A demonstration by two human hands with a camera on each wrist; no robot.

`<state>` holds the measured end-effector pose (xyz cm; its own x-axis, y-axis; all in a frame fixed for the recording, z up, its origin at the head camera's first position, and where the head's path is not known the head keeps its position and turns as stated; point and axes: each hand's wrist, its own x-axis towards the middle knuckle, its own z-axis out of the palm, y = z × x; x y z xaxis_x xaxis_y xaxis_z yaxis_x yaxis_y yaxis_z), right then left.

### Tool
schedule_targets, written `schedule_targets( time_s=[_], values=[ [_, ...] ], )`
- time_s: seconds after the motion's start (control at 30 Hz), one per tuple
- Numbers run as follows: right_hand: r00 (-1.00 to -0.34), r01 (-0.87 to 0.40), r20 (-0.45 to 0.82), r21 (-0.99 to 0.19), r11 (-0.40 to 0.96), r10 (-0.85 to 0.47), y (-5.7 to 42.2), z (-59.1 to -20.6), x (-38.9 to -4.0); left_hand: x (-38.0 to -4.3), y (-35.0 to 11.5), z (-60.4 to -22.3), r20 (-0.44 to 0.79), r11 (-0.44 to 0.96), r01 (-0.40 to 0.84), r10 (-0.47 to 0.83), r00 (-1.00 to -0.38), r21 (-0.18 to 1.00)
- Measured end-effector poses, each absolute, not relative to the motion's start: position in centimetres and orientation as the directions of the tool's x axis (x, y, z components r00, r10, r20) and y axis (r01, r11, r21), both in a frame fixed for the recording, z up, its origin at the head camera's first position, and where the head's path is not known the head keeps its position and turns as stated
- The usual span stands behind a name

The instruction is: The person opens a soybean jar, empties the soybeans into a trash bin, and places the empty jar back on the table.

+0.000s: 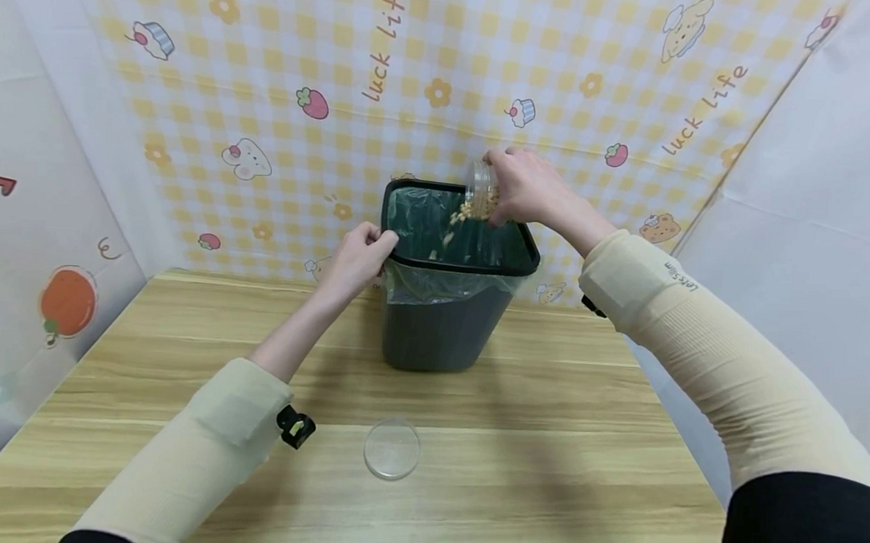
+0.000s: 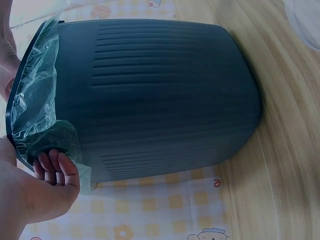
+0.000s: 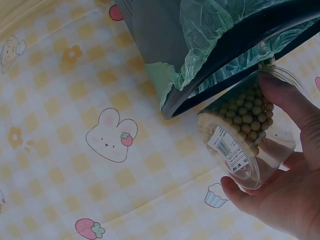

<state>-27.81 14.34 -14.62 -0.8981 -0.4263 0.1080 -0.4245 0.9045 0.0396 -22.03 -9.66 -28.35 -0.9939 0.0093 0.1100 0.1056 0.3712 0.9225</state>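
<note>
A dark grey trash can [image 1: 433, 335] lined with a thin green plastic bag [image 1: 445, 286] stands at the back of the table. My left hand [image 1: 360, 257] grips the bin's black rim at its left corner, fingers curled under the edge over the bag. In my right hand [image 1: 530, 187] is a clear plastic jar [image 3: 250, 130], tipped over the bin's opening. Round beige beans [image 3: 245, 112] fill part of the jar, and some fall from its mouth into the bin. A barcode label sticks to the jar's base. On the table lies a clear round lid [image 1: 392, 450].
The wood-grain table [image 1: 256, 449] carries the bin and lid. Close behind the bin hangs a yellow checked cloth [image 1: 441, 88] with cartoon prints. White sheets [image 1: 43, 170] hang on both sides.
</note>
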Motion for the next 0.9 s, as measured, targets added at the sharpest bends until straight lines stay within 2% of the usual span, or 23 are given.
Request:
schedule_targets(
  time_s=[0.9],
  values=[
    [-0.880, -0.434, 0.123, 0.183, 0.882, -0.458, 13.87, -15.35, -27.68, -21.95, -9.64, -28.45, 0.126, 0.360, 0.118, 0.000, -0.992, 0.926]
  ],
)
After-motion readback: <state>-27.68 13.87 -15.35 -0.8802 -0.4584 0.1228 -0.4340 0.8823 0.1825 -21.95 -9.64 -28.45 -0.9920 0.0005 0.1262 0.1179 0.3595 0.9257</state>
